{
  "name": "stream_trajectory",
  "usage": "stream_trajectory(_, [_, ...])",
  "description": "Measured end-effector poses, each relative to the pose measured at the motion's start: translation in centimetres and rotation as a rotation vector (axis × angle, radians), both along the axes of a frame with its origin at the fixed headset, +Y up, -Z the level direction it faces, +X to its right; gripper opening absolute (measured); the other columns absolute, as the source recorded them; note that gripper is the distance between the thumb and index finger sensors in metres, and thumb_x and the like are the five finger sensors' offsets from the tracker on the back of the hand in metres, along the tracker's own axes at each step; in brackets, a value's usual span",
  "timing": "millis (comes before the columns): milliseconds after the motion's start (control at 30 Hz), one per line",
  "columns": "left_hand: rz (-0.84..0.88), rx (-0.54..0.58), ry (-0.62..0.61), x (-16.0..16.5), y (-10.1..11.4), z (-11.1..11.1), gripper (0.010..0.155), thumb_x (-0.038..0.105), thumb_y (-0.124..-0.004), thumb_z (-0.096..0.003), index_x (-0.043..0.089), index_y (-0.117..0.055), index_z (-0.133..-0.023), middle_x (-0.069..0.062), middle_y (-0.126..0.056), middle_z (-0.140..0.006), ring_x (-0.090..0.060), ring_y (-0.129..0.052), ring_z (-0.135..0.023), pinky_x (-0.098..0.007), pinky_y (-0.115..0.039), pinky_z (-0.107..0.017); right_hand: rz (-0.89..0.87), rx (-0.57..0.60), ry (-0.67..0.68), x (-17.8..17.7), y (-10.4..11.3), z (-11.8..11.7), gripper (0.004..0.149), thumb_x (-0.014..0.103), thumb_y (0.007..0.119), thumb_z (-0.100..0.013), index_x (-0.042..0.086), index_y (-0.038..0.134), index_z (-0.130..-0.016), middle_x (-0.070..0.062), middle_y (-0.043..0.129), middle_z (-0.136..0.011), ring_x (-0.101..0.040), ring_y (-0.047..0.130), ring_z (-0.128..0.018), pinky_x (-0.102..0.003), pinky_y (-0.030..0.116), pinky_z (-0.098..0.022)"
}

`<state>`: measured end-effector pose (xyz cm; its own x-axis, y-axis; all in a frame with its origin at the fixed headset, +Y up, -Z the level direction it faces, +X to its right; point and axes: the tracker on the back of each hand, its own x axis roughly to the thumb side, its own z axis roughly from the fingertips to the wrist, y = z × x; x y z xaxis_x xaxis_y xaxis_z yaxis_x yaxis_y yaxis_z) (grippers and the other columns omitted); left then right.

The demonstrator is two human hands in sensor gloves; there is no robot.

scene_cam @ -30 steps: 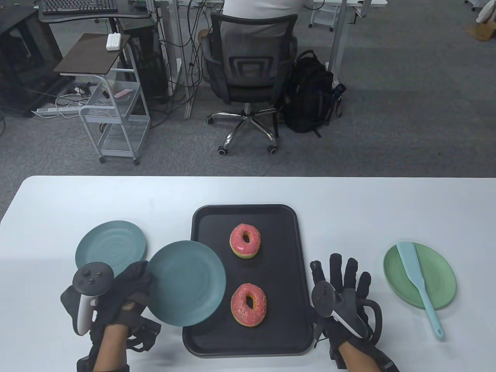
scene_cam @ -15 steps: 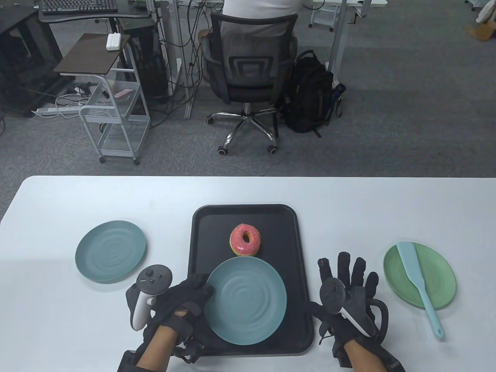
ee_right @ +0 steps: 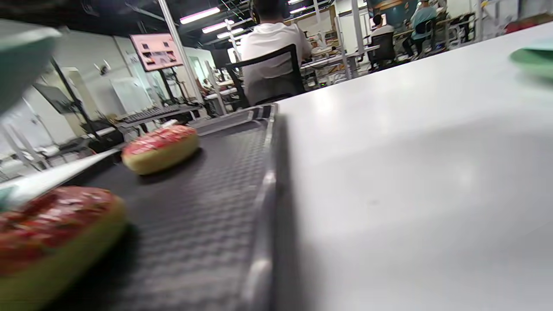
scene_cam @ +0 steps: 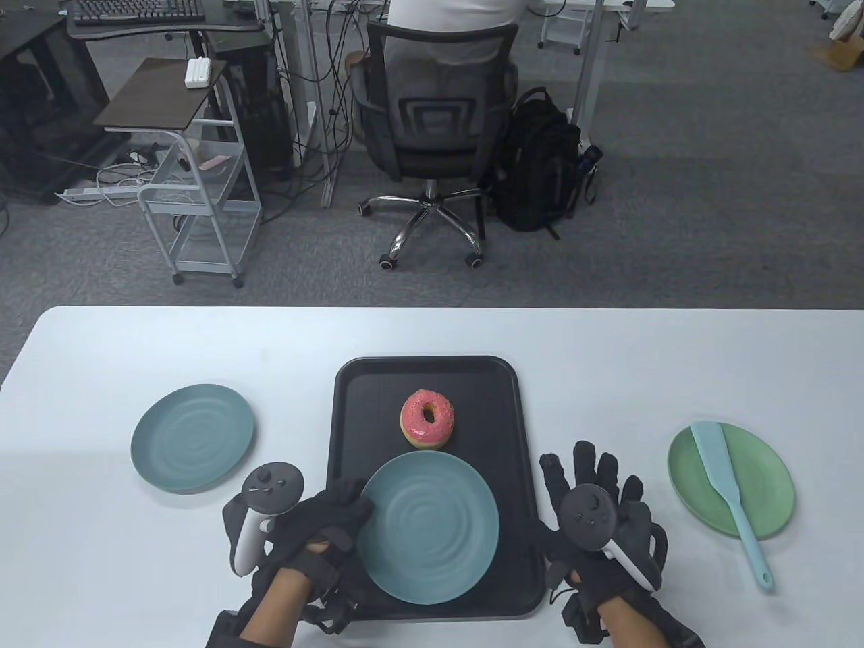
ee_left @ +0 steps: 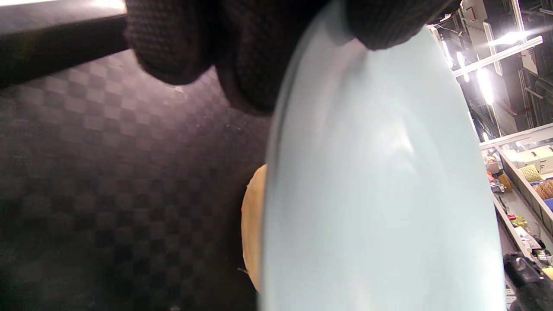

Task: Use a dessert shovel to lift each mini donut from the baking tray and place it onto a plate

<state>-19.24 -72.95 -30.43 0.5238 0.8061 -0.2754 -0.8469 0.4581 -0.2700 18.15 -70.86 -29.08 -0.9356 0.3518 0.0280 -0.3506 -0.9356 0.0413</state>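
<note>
probably soft, light donuts point(scene_cam: 427, 418): slide the stiff shovel point(scene_cam: 730, 493) under, held by its handle. left hand point(scene_cam: 317, 526) pinches a teal plate point(scene_cam: 428, 526); right hand point(scene_cam: 597, 506) lies spread.

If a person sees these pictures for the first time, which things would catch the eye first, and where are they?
Probably the pink donut at the far half of the black baking tray, bright against the dark. Next, the teal plate that the left hand holds by its rim above the tray's near half, hiding a second donut. At the right, a pale blue dessert shovel lies on a green plate.
</note>
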Motion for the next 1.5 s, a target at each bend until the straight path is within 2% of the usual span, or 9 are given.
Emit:
stream_trajectory(233, [0.011, 0.001, -0.033, 0.4, -0.2, 0.0, 0.044, 0.042, -0.077, -0.0504, 0.036, -0.073, -0.094, 0.001, -0.092, -0.072, -0.019, -0.104, -0.049, -0.042, -0.09, -0.051, -0.139, -0.017, 0.077, -1.6, -0.6, 0.3, 0.084, 0.068, 0.06, -0.037, 0.02, 0.053, -0.105, -0.021, 0.054, -0.115, -0.05, 0.059, -0.098, -0.072, 0.019, -0.073])
stream_trajectory(300, [0.02, 0.002, -0.055, 0.7, -0.2, 0.1, 0.044, 0.043, -0.076, -0.0507, 0.037, -0.073, -0.094, 0.002, -0.092, -0.073, -0.018, -0.104, -0.049, -0.042, -0.09, -0.052, -0.166, -0.02, 0.1, -2.0, -0.7, 0.4, 0.081, 0.068, 0.061, -0.038, 0.018, 0.059, -0.103, -0.023, 0.064, -0.109, -0.048, 0.07, -0.09, -0.069, 0.038, -0.074])
stream_trajectory(433, [0.04, -0.004, -0.091, 1.4, -0.3, 0.2, 0.044, 0.043, -0.076, -0.051, 0.037, -0.072, -0.095, 0.002, -0.092, -0.073, -0.018, -0.104, -0.05, -0.041, -0.09, -0.052, -0.205, -0.008, 0.126, -2.9, -0.6, 0.5, 0.063, 0.056, 0.069, -0.046, 0.013, 0.072, -0.092, -0.021, 0.082, -0.091, -0.039, 0.09, -0.065, -0.057, 0.071, -0.055])
stream_trajectory(633, [0.038, 0.007, -0.118, 1.4, -0.4, 0.1, 0.044, 0.043, -0.076, -0.0512, 0.038, -0.072, -0.095, 0.002, -0.091, -0.074, -0.019, -0.103, -0.052, -0.042, -0.088, -0.054, -0.275, -0.025, 0.119, -3.0, -0.4, 0.4, 0.045, 0.051, 0.074, -0.047, 0.012, 0.088, -0.064, -0.011, 0.099, -0.046, -0.026, 0.093, -0.023, -0.045, 0.081, -0.023])
stream_trajectory(833, [-0.059, 0.122, -0.112, 1.5, -0.2, 0.0, 0.047, 0.056, -0.068, -0.0516, 0.037, -0.072, -0.095, 0.004, -0.092, -0.077, -0.02, -0.103, -0.057, -0.045, -0.085, -0.058, -0.353, -0.005, 0.079, -2.4, -0.1, 0.1, 0.043, 0.049, 0.073, -0.047, 0.011, 0.088, -0.06, -0.008, 0.096, -0.035, -0.02, 0.088, -0.014, -0.041, 0.079, -0.017])
stream_trajectory(933, [-0.29, 0.298, -0.047, 1.3, 0.2, 0.2, 0.05, 0.057, -0.07, -0.0487, 0.036, -0.074, -0.094, 0.003, -0.093, -0.076, -0.023, -0.103, -0.057, -0.047, -0.084, -0.058, -0.381, -0.001, 0.005, -0.8, 0.2, -0.2, 0.043, 0.049, 0.073, -0.047, 0.01, 0.088, -0.06, -0.008, 0.095, -0.033, -0.019, 0.087, -0.013, -0.041, 0.079, -0.017])
stream_trajectory(1033, [-0.463, 0.364, -0.064, 0.8, 0.2, 0.0, 0.049, 0.057, -0.07, -0.0495, 0.036, -0.076, -0.093, 0.004, -0.094, -0.076, -0.021, -0.104, -0.058, -0.046, -0.085, -0.059, -0.435, 0.005, -0.099, 2.2, 0.8, -0.5, 0.044, 0.047, 0.073, -0.047, 0.009, 0.087, -0.063, -0.009, 0.096, -0.036, -0.02, 0.088, -0.015, -0.042, 0.079, -0.018])
stream_trajectory(1267, [-0.394, 0.317, -0.037, -0.7, -0.4, -0.6, 0.048, 0.054, -0.071, -0.0492, 0.033, -0.079, -0.091, 0.001, -0.095, -0.074, -0.024, -0.104, -0.057, -0.049, -0.084, -0.058, -0.555, 0.043, -0.477, 10.1, 1.8, -2.4, 0.044, 0.05, 0.074, -0.048, 0.01, 0.088, -0.06, -0.003, 0.094, -0.029, -0.015, 0.086, -0.01, -0.037, 0.08, -0.014])
stream_trajectory(1500, [-0.456, 0.318, -0.046, -1.0, -0.4, -0.7, 0.047, 0.054, -0.071, -0.0492, 0.032, -0.081, -0.089, 0.0, -0.096, -0.073, -0.026, -0.104, -0.056, -0.05, -0.084, -0.057, -0.422, 0.002, -0.717, 13.2, 0.8, -8.6, 0.044, 0.052, 0.072, -0.048, 0.012, 0.088, -0.054, 0.001, 0.092, -0.023, -0.011, 0.085, -0.005, -0.034, 0.081, -0.01])
